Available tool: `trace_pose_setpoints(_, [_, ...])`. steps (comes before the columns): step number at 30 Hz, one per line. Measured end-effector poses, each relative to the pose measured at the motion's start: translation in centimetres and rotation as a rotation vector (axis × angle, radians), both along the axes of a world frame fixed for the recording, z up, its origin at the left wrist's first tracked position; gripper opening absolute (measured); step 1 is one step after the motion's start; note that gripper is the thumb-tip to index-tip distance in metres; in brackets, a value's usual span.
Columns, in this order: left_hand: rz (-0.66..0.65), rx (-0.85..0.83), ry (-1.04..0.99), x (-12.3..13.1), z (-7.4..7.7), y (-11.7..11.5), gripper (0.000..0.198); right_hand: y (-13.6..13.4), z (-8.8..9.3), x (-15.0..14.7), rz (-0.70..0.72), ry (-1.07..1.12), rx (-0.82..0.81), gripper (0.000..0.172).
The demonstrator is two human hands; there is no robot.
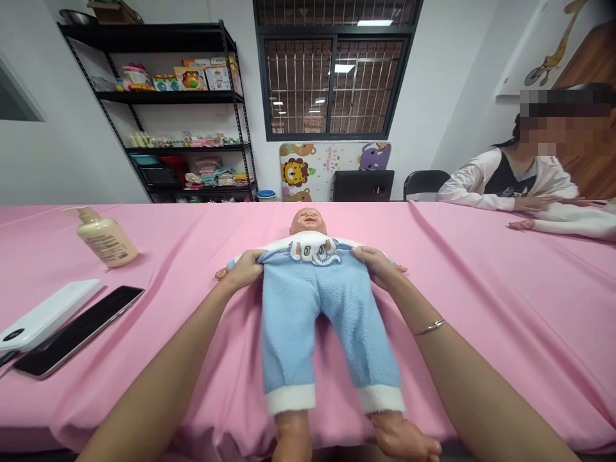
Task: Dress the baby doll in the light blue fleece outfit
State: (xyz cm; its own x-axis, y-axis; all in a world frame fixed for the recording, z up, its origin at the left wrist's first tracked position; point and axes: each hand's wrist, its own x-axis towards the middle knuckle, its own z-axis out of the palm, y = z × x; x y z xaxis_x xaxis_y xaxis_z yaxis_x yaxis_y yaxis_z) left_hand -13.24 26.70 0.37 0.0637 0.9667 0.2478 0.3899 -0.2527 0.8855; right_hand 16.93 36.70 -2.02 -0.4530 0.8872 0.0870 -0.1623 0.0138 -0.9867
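A baby doll (pixel 308 221) lies on its back on the pink-covered table, its feet toward me. It wears light blue fleece trousers (pixel 289 321) with white cuffs and a white top with an elephant design (pixel 315 251) on the front. My left hand (pixel 248 268) pinches the trouser waistband at the left side. At the opposite side, my right hand (pixel 378 264) grips the waistband too, so the cloth is stretched between them. The doll's bare feet stick out below the cuffs at the near table edge.
On the left stand a pump bottle (pixel 106 237), a white power bank (pixel 51 314) and a dark phone (pixel 79 330). At the far right a person (pixel 514 173) sits by another doll (pixel 577 218). Behind are a black chair (pixel 426 183) and a loaded shelf (pixel 168 96).
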Motion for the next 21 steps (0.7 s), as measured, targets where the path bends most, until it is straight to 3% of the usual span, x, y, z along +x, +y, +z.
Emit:
trace_pose_setpoints(4, [-0.020,-0.025,-0.552,1.8,0.8,-0.5,0.013,-0.5,1.7,-0.9,-0.013,0.121,0.045,0.032])
trace_pose_setpoints(6, [-0.040,-0.051,-0.644,2.5,0.9,-0.5,0.015,-0.6,1.4,-1.8,-0.073,0.106,0.099,0.032])
trace_pose_setpoints(10, [0.217,-0.114,-0.675,2.3,0.1,0.1,0.033,0.2,-1.5,-3.1,-0.267,-0.089,0.097,0.037])
trace_pose_setpoints(13, [0.383,-0.016,-0.750,1.4,-0.4,0.6,0.041,0.5,-2.0,-3.1,-0.322,-0.073,0.092,0.040])
trace_pose_setpoints(15, [0.491,0.179,-0.653,1.2,-0.3,0.7,0.030,0.0,-0.9,-3.0,-0.350,-0.038,0.177,0.041])
trace_pose_setpoints(17, [0.579,0.377,-0.403,1.6,-0.2,0.6,0.014,-0.9,0.8,-3.3,-0.384,-0.042,0.342,0.042])
trace_pose_setpoints(19, [0.536,0.450,-0.122,2.7,-0.3,0.2,0.007,-2.1,2.7,-4.3,-0.393,-0.099,0.517,0.043])
trace_pose_setpoints(21, [0.409,0.412,0.074,4.1,-0.7,-0.1,0.014,-3.4,4.3,-6.2,-0.335,-0.235,0.679,0.042])
